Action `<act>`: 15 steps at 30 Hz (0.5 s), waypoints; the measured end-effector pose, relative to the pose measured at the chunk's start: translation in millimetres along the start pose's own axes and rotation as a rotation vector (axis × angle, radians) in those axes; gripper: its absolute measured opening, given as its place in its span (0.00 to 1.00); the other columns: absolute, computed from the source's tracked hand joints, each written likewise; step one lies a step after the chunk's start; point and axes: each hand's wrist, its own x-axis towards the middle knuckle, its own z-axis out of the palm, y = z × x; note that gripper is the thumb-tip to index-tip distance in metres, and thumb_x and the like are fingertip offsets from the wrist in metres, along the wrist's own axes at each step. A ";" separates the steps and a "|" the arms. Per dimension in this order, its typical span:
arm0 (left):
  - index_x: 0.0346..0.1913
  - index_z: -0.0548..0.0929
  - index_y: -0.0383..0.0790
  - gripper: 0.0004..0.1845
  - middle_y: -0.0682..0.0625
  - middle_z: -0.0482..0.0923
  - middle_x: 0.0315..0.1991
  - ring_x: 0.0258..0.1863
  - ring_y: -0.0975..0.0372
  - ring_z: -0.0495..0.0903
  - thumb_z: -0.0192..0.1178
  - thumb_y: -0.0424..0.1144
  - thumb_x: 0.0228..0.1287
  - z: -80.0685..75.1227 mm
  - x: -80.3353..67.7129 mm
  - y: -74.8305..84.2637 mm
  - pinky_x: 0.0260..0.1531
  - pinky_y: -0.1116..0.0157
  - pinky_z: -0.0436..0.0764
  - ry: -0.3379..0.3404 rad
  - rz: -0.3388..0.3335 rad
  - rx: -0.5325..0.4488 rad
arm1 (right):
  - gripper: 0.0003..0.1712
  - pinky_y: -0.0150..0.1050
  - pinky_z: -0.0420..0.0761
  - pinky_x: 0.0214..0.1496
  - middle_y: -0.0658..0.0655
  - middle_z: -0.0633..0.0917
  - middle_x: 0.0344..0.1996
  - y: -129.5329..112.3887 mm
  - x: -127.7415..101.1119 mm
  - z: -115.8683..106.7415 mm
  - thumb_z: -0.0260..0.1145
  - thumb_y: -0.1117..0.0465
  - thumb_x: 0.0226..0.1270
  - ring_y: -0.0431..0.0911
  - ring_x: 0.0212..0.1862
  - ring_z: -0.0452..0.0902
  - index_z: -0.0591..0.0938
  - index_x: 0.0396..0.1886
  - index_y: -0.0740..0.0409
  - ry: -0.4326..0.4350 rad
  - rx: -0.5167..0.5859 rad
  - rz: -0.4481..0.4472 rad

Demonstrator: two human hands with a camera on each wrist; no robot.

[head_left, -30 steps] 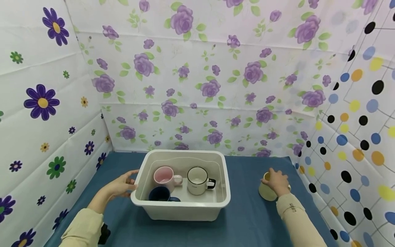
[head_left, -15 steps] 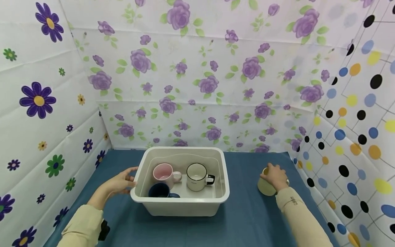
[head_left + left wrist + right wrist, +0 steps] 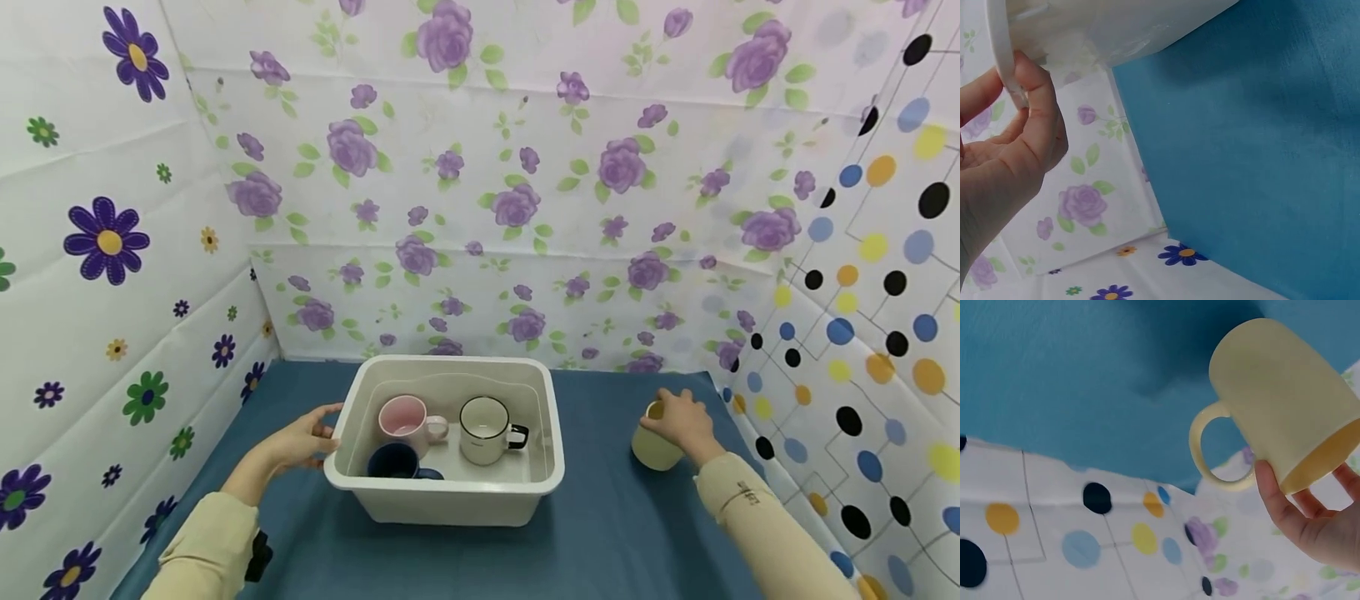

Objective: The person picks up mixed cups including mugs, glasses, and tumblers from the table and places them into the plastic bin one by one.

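My left hand (image 3: 300, 439) holds the left rim of a white plastic tub (image 3: 442, 506), thumb and fingers on either side of the lip in the left wrist view. Inside the tub are a pink mug (image 3: 403, 417), a dark blue mug (image 3: 393, 461) and a cream mug (image 3: 483, 433) with a black rim and handle. To the right of the tub, my right hand (image 3: 684, 423) grips a pale yellow mug (image 3: 1285, 394) by its rim from above. The right wrist view shows its handle (image 3: 1196, 444) free of the fingers.
A blue cloth (image 3: 592, 517) covers the table under the tub and yellow mug. Patterned sheets wall it in: purple roses (image 3: 517, 204) behind, daisies (image 3: 108, 242) on the left, coloured dots (image 3: 870, 467) on the right.
The head view has shifted slightly. The yellow mug's handle, earlier showing right of my right hand, is now hidden behind it. My left hand stays on the tub's rim.
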 end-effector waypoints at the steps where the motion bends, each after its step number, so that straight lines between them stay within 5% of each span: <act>1: 0.73 0.40 0.31 0.38 0.38 0.74 0.45 0.43 0.57 0.78 0.50 0.29 0.69 -1.4 -0.1 0.6 0.38 0.58 0.80 0.003 0.000 0.002 | 0.37 0.57 0.74 0.33 0.80 0.68 0.49 -2.7 -0.3 -3.5 0.64 0.46 0.60 0.73 0.43 0.69 0.68 0.61 0.68 -0.002 0.007 -0.001; 15: 0.73 0.40 0.31 0.38 0.35 0.72 0.48 0.43 0.58 0.78 0.50 0.30 0.69 -3.1 -0.9 0.4 0.40 0.55 0.80 -0.012 -0.014 0.016 | 0.36 0.49 0.72 0.28 0.79 0.68 0.48 -27.1 -10.5 -40.1 0.61 0.44 0.61 0.66 0.37 0.71 0.68 0.59 0.67 -0.034 0.032 -0.024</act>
